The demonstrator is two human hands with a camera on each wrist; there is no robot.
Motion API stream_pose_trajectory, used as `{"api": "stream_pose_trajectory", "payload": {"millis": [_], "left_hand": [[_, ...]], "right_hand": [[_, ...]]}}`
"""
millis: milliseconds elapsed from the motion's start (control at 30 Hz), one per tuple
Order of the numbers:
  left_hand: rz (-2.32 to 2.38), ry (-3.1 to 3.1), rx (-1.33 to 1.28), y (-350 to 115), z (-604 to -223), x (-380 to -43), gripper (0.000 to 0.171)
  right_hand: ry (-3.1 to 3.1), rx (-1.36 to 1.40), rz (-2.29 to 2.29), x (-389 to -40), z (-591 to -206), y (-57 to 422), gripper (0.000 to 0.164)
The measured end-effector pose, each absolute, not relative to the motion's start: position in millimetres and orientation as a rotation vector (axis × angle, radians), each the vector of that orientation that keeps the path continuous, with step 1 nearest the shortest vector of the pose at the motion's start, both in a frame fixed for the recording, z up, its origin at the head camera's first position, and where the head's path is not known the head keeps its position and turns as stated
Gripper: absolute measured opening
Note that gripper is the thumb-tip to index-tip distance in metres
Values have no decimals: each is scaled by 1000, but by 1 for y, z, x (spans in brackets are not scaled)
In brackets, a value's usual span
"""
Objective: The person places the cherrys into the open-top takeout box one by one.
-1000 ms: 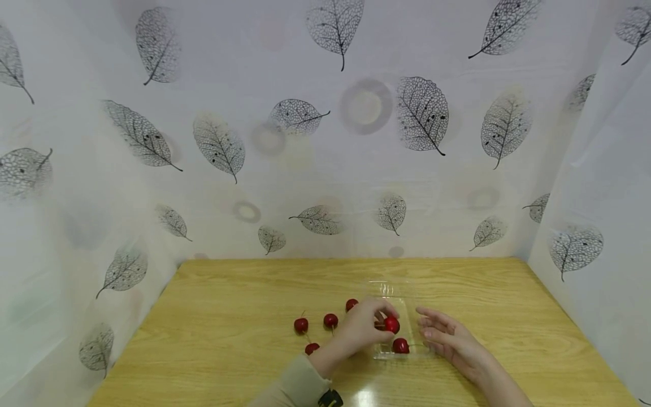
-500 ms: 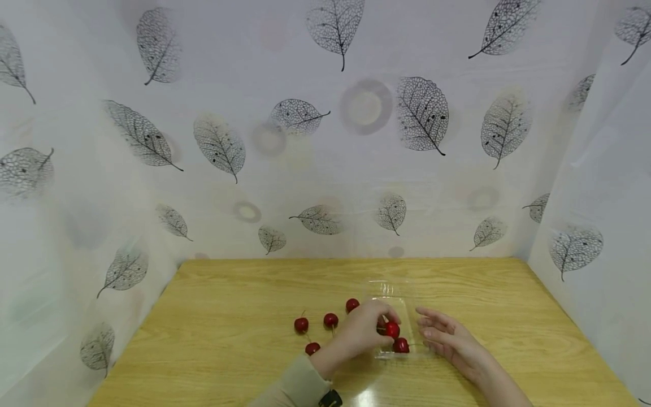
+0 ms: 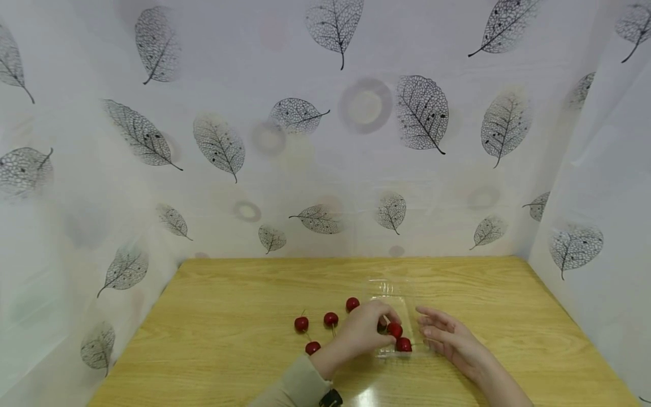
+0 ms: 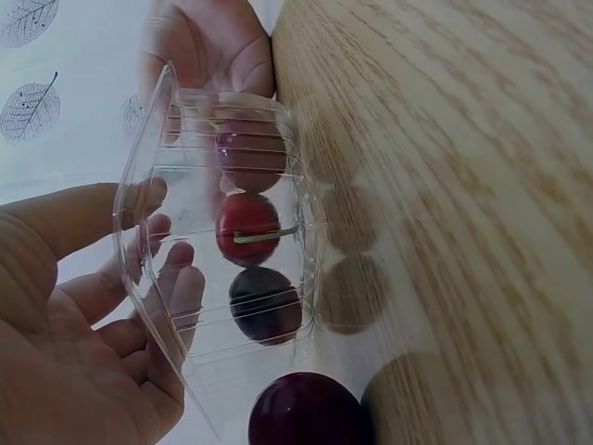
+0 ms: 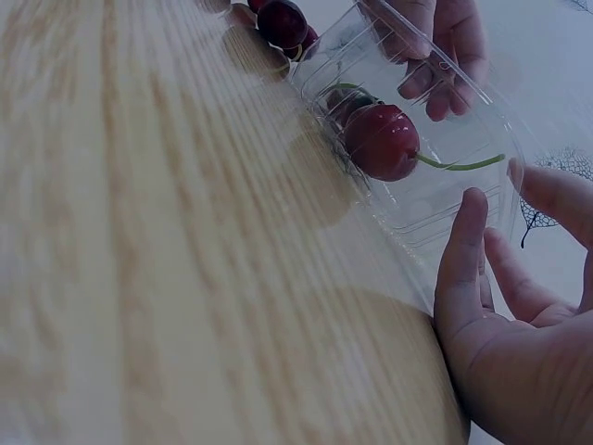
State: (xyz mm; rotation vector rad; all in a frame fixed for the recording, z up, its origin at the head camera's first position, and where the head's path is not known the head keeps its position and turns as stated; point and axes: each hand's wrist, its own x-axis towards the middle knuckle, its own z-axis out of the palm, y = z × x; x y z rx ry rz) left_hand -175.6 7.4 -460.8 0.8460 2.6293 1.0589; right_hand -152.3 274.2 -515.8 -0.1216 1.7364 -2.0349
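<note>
My left hand (image 3: 362,329) hovers inside a clear plastic tray (image 3: 399,305), its fingers loosely bent above the cherries. In the left wrist view a red cherry with a green stem (image 4: 248,229) lies on the tray's bottom, apart from the fingertips. A dark cherry (image 4: 266,304) lies on one side of it and another cherry (image 4: 252,159) on the other. My right hand (image 3: 458,346) stands beside the tray's right side, fingers relaxed, holding nothing. A cherry's long stem (image 5: 463,165) points toward its thumb, which is right at the rim.
Several loose cherries lie on the wooden table (image 3: 244,350) left of the tray, among them one cherry (image 3: 331,319) close to my left wrist and another cherry (image 3: 352,304) by the tray's left edge. Leaf-patterned sheeting (image 3: 315,169) walls the table's back and sides.
The cherry at my left fingertips has gone down onto the tray's bottom, and the fingers have let go of it. The cherry beside it has shifted slightly right. My right hand has stayed put.
</note>
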Motion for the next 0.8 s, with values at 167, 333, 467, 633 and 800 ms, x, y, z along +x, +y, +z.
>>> {"api": "stream_pose_trajectory", "payload": {"millis": [167, 333, 467, 633, 800], "left_hand": [[1188, 2542, 814, 5, -460, -177, 25], [1356, 2418, 772, 0, -461, -182, 22], [1466, 2326, 709, -3, -462, -186, 21], [1538, 2285, 654, -4, -462, -188, 20], [1561, 2278, 634, -6, -459, -189, 20]], "right_hand": [[1755, -110, -2017, -153, -516, 274, 48], [1752, -109, -2022, -152, -516, 274, 46], [1757, -101, -2020, -152, -515, 274, 46], [1758, -97, -2021, -152, -514, 274, 44], [1743, -104, -2030, -152, -514, 274, 41]]}}
